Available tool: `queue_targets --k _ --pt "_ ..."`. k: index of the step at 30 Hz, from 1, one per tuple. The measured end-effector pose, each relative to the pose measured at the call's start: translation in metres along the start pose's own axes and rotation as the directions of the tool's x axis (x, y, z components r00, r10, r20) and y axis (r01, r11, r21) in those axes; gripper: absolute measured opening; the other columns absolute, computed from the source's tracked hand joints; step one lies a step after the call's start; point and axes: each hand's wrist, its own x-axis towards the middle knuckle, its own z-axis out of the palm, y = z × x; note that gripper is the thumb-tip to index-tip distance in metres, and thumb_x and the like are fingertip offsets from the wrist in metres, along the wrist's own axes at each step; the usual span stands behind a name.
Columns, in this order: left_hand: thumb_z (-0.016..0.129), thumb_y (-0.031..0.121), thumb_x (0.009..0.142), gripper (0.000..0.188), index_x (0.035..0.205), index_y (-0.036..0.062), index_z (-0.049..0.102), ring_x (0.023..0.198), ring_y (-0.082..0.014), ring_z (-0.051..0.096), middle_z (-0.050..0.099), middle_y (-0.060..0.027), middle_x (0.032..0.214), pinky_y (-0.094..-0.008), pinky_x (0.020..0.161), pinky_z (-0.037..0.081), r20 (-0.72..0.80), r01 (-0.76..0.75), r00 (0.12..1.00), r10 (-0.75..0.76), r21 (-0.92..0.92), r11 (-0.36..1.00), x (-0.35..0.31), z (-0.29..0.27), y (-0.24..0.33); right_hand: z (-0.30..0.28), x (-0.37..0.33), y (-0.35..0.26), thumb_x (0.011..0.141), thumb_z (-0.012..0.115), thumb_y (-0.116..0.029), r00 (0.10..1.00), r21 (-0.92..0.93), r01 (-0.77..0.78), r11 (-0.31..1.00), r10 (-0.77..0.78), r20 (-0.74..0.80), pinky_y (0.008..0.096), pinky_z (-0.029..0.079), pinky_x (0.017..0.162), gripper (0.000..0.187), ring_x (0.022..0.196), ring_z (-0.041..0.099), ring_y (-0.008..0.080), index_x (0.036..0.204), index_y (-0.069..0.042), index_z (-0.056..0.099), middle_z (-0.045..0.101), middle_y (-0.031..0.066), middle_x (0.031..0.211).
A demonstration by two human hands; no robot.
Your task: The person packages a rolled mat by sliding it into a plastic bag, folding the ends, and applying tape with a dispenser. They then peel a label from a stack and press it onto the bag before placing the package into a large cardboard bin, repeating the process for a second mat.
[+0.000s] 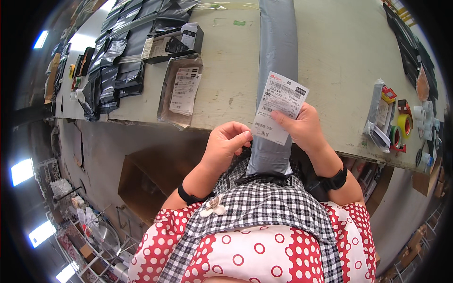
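A white printed shipping label (282, 101) is held above a long grey plastic-wrapped package (278, 42). My right hand (306, 126) grips the label's right side, its thumb flat on the printed face. At the label's lower left corner, the thumb and forefinger of my left hand (230, 141) are pinched together; the edge between them is too small to see clearly. The package runs from the far table edge toward my body, its near end against my checked apron.
Left on the table (226, 85) are a clear tray (163, 101) of labels, a black box (199, 45) of papers, and several black plastic bags (132, 70). At right lie tape rolls (404, 123) and a small papers bin (380, 113). An open cardboard box (141, 184) stands below.
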Motion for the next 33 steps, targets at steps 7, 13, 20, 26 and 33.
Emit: queue_targets --k 7,13,20,26,33 --pt "0.065 0.005 0.085 0.007 0.089 0.0026 0.061 0.068 -0.0076 0.057 0.063 -0.0052 0.081 -0.0166 0.054 0.042 0.074 -0.041 0.996 0.040 0.011 0.999 0.001 0.005 -0.002 0.018 -0.002 0.000 0.081 0.069 -0.005 0.947 -0.371 0.082 0.925 -0.188 -0.260 0.0319 0.050 0.085 0.032 0.100 0.061 0.0209 0.111 0.004 0.062 0.061 0.0147 0.113" --pt "0.062 0.004 0.086 0.007 0.093 0.0018 0.061 0.072 -0.0085 0.059 0.064 -0.0054 0.085 -0.0186 0.061 0.049 0.065 -0.100 0.993 0.100 -0.001 0.995 0.001 0.014 0.000 0.014 -0.021 0.005 0.080 0.068 -0.009 0.870 -0.562 0.485 0.670 -0.435 0.231 0.0371 0.047 0.087 0.027 0.100 0.059 0.0311 0.106 -0.001 0.065 0.062 0.0153 0.111" --pt "0.060 0.006 0.089 0.008 0.096 0.0000 0.060 0.075 -0.0097 0.063 0.064 -0.0056 0.089 -0.0224 0.069 0.054 0.098 -0.157 0.983 0.155 0.023 0.987 0.005 0.024 0.002 0.018 -0.027 0.010 0.079 0.068 -0.004 0.819 -0.541 0.556 0.632 -0.526 0.227 0.0338 0.054 0.070 0.028 0.082 0.066 0.0291 0.106 0.001 0.064 0.067 0.0145 0.096" --pt "0.060 0.004 0.090 0.008 0.096 -0.0013 0.059 0.078 -0.0088 0.062 0.064 -0.0051 0.089 -0.0229 0.071 0.055 0.076 -0.253 0.967 0.243 0.180 0.950 0.008 0.027 -0.001 0.019 -0.025 0.010 0.079 0.066 -0.002 0.787 -0.616 0.569 0.544 -0.579 0.215 0.0350 0.054 0.067 0.023 0.078 0.066 0.0290 0.101 0.002 0.065 0.067 0.0135 0.091" --pt "0.065 -0.002 0.081 0.008 0.088 -0.0006 0.060 0.074 -0.0100 0.062 0.063 -0.0049 0.084 -0.0246 0.063 0.054 0.124 -0.482 0.846 0.518 0.592 0.646 0.011 0.038 0.008 0.015 -0.021 0.007 0.079 0.065 -0.003 0.777 -0.632 0.572 0.523 -0.593 0.212 0.0354 0.053 0.065 0.017 0.076 0.065 0.0284 0.096 0.000 0.067 0.067 0.0137 0.088"
